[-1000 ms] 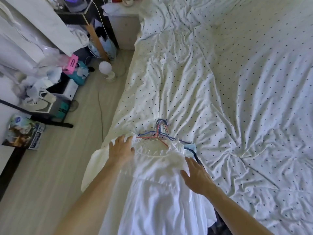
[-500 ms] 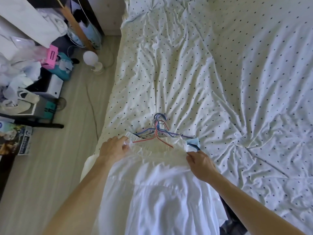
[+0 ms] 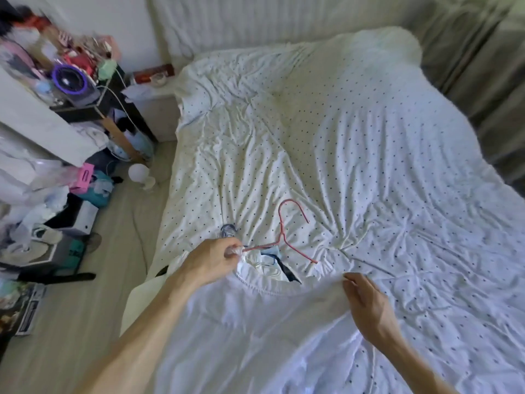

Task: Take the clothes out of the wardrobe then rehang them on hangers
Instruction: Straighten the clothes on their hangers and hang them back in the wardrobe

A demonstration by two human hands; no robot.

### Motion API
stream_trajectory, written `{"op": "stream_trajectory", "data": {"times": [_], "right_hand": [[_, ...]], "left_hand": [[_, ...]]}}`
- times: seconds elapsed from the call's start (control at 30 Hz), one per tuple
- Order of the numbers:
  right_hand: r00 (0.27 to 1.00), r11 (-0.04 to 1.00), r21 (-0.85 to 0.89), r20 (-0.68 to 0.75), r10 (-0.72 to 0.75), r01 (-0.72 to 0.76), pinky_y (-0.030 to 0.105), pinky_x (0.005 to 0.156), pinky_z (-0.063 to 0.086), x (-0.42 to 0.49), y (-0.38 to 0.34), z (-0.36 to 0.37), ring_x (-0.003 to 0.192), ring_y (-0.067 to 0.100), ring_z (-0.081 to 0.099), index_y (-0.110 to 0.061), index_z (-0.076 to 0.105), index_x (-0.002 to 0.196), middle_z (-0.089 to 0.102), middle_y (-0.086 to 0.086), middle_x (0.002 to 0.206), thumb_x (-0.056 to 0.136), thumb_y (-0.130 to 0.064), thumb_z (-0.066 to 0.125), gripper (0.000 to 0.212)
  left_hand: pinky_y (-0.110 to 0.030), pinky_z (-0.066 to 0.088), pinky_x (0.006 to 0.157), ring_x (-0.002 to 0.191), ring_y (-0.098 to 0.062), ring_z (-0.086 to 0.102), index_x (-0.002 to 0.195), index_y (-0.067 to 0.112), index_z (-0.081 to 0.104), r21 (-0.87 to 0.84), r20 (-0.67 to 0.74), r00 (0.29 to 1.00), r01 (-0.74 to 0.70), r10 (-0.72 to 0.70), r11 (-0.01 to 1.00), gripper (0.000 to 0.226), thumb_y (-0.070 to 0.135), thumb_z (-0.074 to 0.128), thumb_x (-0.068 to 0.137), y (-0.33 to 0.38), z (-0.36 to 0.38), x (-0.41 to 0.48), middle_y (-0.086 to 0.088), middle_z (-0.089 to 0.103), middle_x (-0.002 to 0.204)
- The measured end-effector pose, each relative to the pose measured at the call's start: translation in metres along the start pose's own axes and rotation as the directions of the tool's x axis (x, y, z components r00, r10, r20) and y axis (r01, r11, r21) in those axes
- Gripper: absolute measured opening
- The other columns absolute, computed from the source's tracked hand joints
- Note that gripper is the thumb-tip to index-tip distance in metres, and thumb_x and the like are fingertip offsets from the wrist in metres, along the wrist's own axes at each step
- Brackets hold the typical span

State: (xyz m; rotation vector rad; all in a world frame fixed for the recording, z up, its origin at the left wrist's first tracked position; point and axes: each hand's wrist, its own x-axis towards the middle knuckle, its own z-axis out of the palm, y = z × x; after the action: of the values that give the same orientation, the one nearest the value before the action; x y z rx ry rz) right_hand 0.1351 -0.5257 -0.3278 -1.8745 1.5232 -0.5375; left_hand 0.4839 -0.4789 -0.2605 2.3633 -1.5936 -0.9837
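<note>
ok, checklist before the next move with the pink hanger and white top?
1. Left hand pinches the pink hanger at one arm end: ok.
2. Hanger hook lies free on the bed sheet: ok.
3. Far arm end clear of the white garment neckline: cannot tell.
4. Right hand on the garment's shoulder: ok; whether it grips: cannot tell.
5. Blue hangers apart from the pink one: cannot tell, partly hidden by the left hand.
6. Neckline lying open: ok.
</note>
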Motion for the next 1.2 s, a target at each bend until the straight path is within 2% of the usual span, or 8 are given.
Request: {"op": "stream_trajectory", "data": {"times": [0.17,0.33,0.4,0.5,0.63,0.8,1.03,1.2], "right_hand": [[0.968,0.994,0.077,-0.232,0.093,-0.077,0.022,0.069,0.040,-0.079,0.069,-0.136,0.085,0.011,0.061,-0.041,0.060,0.097,0.064,-0.013,0.094,0.096,-0.016,0.062,0.025],[0.837,0.991,0.052,-0.531,0.131,-0.122,0.010,0.067,0.039,-0.187,0.151,-0.278,0.080,-0.002,0.055,-0.023,0.068,0.098,0.062,-0.019,0.090,0.092,-0.009,0.065,0.015],[0.744,0.986,0.023,-0.653,0.139,-0.164,0.012,0.070,0.041,-0.233,0.183,-0.328,0.080,0.003,0.057,-0.017,0.070,0.100,0.063,-0.014,0.092,0.092,-0.010,0.065,0.012],[0.592,0.965,0.050,-0.781,0.198,-0.257,0.037,0.079,0.048,-0.306,0.230,-0.394,0.088,0.023,0.062,-0.015,0.071,0.102,0.065,-0.005,0.096,0.093,-0.010,0.065,0.012],[0.374,0.924,0.117,-0.890,0.260,-0.364,0.040,0.083,0.045,-0.403,0.273,-0.462,0.096,0.017,0.057,-0.020,0.070,0.104,0.062,-0.011,0.099,0.096,-0.015,0.060,0.013],[0.144,0.856,0.220,-0.937,0.319,-0.467,0.045,0.085,0.048,-0.512,0.298,-0.504,0.099,0.024,0.061,-0.022,0.069,0.105,0.061,-0.010,0.101,0.098,-0.017,0.059,0.013],[-0.078,0.678,0.373,-0.903,0.423,-0.634,0.031,0.082,0.042,-0.620,0.311,-0.483,0.089,0.015,0.054,-0.020,0.070,0.104,0.061,-0.015,0.093,0.098,-0.020,0.061,0.011],[-0.341,0.491,0.605,-0.780,0.526,-0.627,0.031,0.092,0.042,-0.664,0.310,-0.458,0.101,0.022,0.056,-0.018,0.071,0.109,0.061,-0.010,0.102,0.096,-0.015,0.060,0.017]], "left_hand": [[-0.020,0.049,0.063,0.076,0.001,0.062,0.098,0.039,0.064,0.053,0.088,0.935,-0.348,0.343,0.936,0.012,0.046,0.059,0.090,0.193,0.023,-0.055,0.017,0.064,0.081],[-0.019,0.051,0.070,0.076,0.000,0.064,0.112,0.033,0.068,-0.154,0.244,0.757,-0.586,0.606,0.795,0.018,0.037,0.061,0.096,0.405,0.107,-0.120,0.007,0.070,0.088],[-0.011,0.043,0.056,0.059,0.008,0.058,0.114,0.030,0.067,-0.215,0.305,0.657,-0.657,0.689,0.722,0.018,0.033,0.059,0.098,0.484,0.145,-0.148,0.009,0.067,0.080],[-0.013,0.039,0.049,0.044,0.002,0.048,0.112,0.024,0.068,-0.282,0.407,0.502,-0.725,0.763,0.628,0.016,0.027,0.058,0.100,0.587,0.202,-0.200,0.005,0.066,0.079],[-0.016,0.035,0.047,0.046,-0.003,0.041,0.101,0.026,0.073,-0.373,0.482,0.276,-0.795,0.832,0.479,0.015,0.026,0.058,0.100,0.688,0.271,-0.275,0.005,0.062,0.072],[-0.020,0.038,0.059,0.058,0.001,0.048,0.097,0.029,0.074,-0.466,0.590,0.036,-0.801,0.807,0.377,0.018,0.036,0.058,0.100,0.756,0.347,-0.360,0.020,0.055,0.061],[-0.016,0.030,0.047,0.055,-0.008,0.038,0.090,0.034,0.078,-0.471,0.775,-0.236,-0.833,0.586,0.289,0.023,0.049,0.061,0.093,0.806,0.427,-0.444,0.011,0.049,0.066],[-0.020,0.028,0.048,0.052,-0.009,0.034,0.100,0.021,0.079,-0.487,0.864,-0.360,-0.772,0.351,0.407,0.020,0.033,0.063,0.097,0.811,0.494,-0.486,0.003,0.049,0.071]]}}
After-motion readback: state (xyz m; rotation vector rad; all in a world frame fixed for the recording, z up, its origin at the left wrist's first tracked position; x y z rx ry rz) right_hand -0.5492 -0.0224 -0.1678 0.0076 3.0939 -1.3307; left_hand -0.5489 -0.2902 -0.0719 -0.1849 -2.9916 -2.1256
